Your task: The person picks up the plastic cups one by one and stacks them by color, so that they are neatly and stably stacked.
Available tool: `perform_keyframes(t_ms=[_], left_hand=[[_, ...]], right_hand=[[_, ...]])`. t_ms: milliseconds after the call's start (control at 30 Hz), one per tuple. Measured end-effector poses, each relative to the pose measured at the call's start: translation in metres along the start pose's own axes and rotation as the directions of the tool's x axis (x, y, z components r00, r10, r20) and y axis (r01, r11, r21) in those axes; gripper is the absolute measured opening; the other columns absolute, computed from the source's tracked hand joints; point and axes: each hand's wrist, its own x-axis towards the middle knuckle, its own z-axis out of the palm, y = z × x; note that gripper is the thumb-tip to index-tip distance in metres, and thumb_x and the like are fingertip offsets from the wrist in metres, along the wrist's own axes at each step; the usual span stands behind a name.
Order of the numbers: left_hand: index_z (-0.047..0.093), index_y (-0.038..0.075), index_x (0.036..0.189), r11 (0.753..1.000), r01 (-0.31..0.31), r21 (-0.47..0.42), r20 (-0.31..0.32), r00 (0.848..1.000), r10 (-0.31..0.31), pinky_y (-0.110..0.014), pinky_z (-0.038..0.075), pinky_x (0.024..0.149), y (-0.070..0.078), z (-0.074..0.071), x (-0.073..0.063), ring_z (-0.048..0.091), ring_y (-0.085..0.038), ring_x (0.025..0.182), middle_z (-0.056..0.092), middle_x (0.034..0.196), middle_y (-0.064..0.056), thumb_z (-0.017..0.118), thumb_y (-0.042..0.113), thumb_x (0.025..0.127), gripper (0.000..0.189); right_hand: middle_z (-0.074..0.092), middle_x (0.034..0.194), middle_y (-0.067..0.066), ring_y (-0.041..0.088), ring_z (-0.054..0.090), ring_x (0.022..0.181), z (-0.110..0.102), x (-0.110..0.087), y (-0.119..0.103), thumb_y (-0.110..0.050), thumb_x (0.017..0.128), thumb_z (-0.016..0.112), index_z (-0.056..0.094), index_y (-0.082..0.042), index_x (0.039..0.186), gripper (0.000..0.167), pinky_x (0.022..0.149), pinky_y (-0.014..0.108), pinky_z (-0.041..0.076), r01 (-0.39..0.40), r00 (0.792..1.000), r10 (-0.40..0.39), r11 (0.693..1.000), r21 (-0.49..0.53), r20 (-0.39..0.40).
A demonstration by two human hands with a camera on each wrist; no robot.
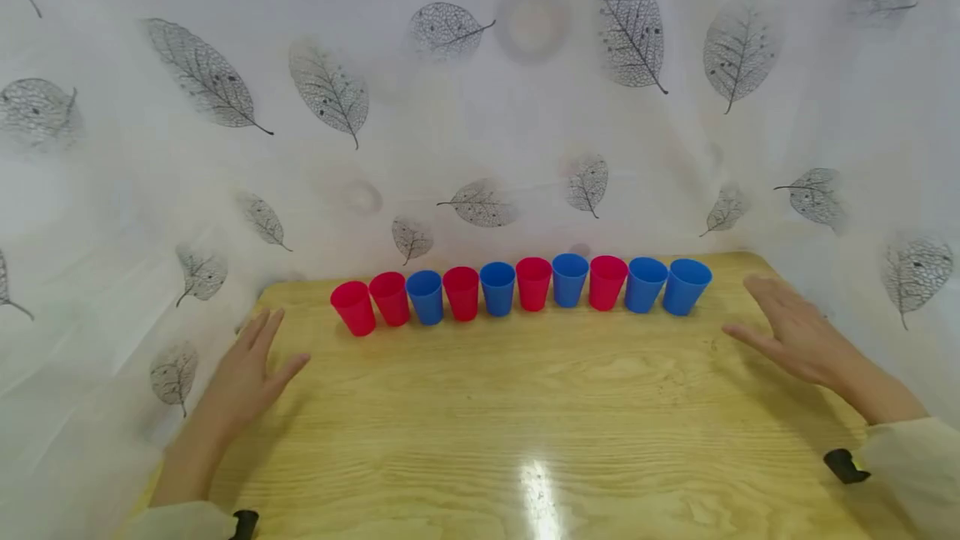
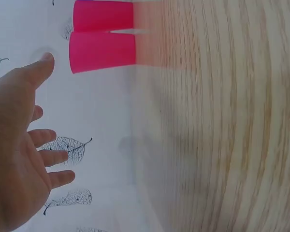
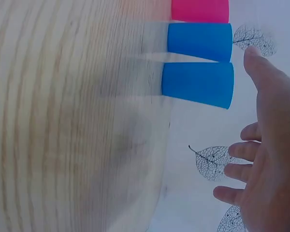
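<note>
A row of several red and blue plastic cups stands mouth up along the far side of the wooden table (image 1: 465,407). At the row's left end is a red cup (image 1: 353,309), with another red cup (image 1: 390,300) close beside it. Two blue cups, one (image 1: 646,285) beside the other (image 1: 686,287), finish the right end. My left hand (image 1: 247,377) hovers left of the row, thumb apart from the fingers, holding nothing. Beyond the right end my right hand (image 1: 798,336) is likewise held above the table, its fingers extended and its palm facing the cups.
A pale sheet printed with dark leaves (image 1: 480,107) hangs behind the table and along both sides. Bare tabletop lies between the hands, in front of the cups. Glare (image 1: 540,498) shows near the front.
</note>
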Motion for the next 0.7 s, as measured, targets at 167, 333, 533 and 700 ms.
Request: perform_keyframes(t_ms=[167, 333, 533, 700], left_hand=[[0.021, -0.004, 0.161, 0.998, 0.005, -0.062, -0.012, 1.000, -0.006, -0.075, 0.027, 0.110, 0.010, 0.001, -0.001, 0.027, -0.058, 0.143, 0.025, 0.161, -0.035, 0.063, 0.040, 0.104, 0.083], [0.023, -0.002, 0.161, 0.995, 0.007, -0.096, -0.062, 0.998, -0.013, -0.074, 0.030, 0.109, 0.024, 0.002, -0.003, 0.030, -0.056, 0.143, 0.030, 0.159, -0.033, 0.062, 0.037, 0.105, 0.079], [0.031, -0.002, 0.158, 0.995, -0.025, -0.100, -0.165, 0.986, 0.008, -0.073, 0.034, 0.106, 0.038, 0.003, -0.004, 0.036, -0.054, 0.140, 0.037, 0.156, -0.032, 0.066, 0.031, 0.103, 0.073], [0.038, -0.004, 0.154, 0.990, -0.056, -0.128, -0.219, 0.975, 0.027, -0.071, 0.035, 0.108, 0.046, 0.004, 0.000, 0.039, -0.052, 0.139, 0.042, 0.153, -0.031, 0.070, 0.024, 0.100, 0.068]], right_hand=[[0.033, 0.152, 0.042, 0.061, 0.031, 0.138, -0.001, 0.001, -0.014, -0.039, 0.101, 0.066, 0.028, 0.013, 0.155, 0.084, 0.114, 0.073, 0.022, -0.001, 1.000, 0.001, 1.000, 0.006, -0.004], [0.043, 0.148, 0.038, 0.059, 0.040, 0.133, -0.004, 0.002, -0.029, -0.038, 0.100, 0.068, 0.040, 0.009, 0.152, 0.076, 0.103, 0.074, 0.034, 0.023, 0.999, -0.022, 1.000, 0.011, -0.022], [0.051, 0.141, 0.036, 0.057, 0.046, 0.127, -0.004, 0.005, -0.048, -0.028, 0.099, 0.072, 0.049, 0.008, 0.146, 0.064, 0.095, 0.072, 0.041, 0.098, 0.993, -0.094, 0.994, 0.058, -0.067], [0.059, 0.135, 0.031, 0.053, 0.053, 0.123, 0.002, 0.010, -0.063, -0.020, 0.093, 0.078, 0.057, 0.006, 0.138, 0.056, 0.091, 0.071, 0.047, 0.188, 0.973, -0.175, 0.979, 0.076, -0.149]])
